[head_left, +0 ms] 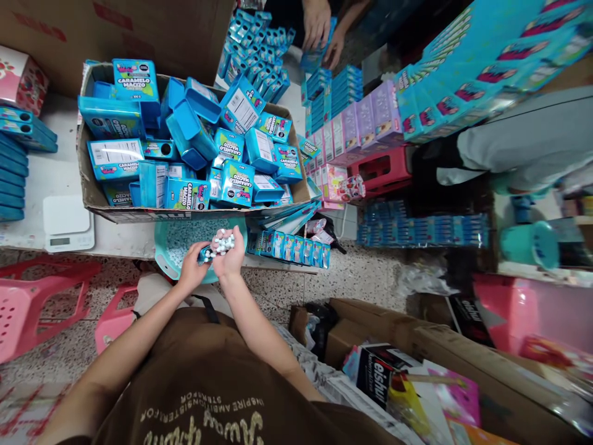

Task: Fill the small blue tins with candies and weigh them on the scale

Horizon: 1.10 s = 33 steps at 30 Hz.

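My right hand [228,262] is cupped palm up around a heap of small pale candies [224,242]. Close against it, my left hand [193,264] grips a small blue candy box [204,253], partly hidden by the fingers. Both hands are over a turquoise basin [160,250] that holds many more of the pale candies [185,235]. Just behind the basin, an open cardboard carton [194,214] is heaped with blue candy boxes [237,183] lying at all angles.
A white kitchen scale [68,224] stands left on the table. Blue boxes [291,248] line up right of the basin. Pink stools [41,296] stand below at left. Across the table, another person's hands [317,25] hold a blue box. Cartons [370,334] crowd the floor at right.
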Motion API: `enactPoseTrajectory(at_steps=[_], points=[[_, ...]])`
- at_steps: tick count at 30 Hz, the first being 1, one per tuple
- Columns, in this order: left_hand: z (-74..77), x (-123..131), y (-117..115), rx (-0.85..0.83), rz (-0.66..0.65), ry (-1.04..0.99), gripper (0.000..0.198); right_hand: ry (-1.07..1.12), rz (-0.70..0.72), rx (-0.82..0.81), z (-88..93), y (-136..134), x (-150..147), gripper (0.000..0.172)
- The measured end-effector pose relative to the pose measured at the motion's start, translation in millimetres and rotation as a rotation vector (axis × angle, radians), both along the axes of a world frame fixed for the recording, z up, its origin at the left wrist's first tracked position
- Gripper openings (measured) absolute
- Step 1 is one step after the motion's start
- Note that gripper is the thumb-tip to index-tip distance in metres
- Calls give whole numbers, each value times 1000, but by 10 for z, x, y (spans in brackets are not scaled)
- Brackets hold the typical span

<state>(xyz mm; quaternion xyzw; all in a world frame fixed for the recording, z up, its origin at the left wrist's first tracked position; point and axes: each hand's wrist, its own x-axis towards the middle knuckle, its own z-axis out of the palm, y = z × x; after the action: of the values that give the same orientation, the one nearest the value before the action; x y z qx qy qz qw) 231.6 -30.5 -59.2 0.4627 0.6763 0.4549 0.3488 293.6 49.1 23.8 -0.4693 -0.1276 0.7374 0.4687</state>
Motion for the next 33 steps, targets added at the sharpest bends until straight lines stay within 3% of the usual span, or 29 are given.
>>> enactPoseTrajectory(at_steps=[6,11,18,33], points=[[66,14,2,54,-19,-6,38,-155,-41,169,-7,15,59,36],[-12,28,-13,49,15,6,36,-180,-19,246,-142,-43,27,33],[-94,4,9,4,31,26,41,-199,16,238,-183,-63,-45,33],[-70,9,84,26,53,16,38,-201,18,286,-120,-46,-50,38]])
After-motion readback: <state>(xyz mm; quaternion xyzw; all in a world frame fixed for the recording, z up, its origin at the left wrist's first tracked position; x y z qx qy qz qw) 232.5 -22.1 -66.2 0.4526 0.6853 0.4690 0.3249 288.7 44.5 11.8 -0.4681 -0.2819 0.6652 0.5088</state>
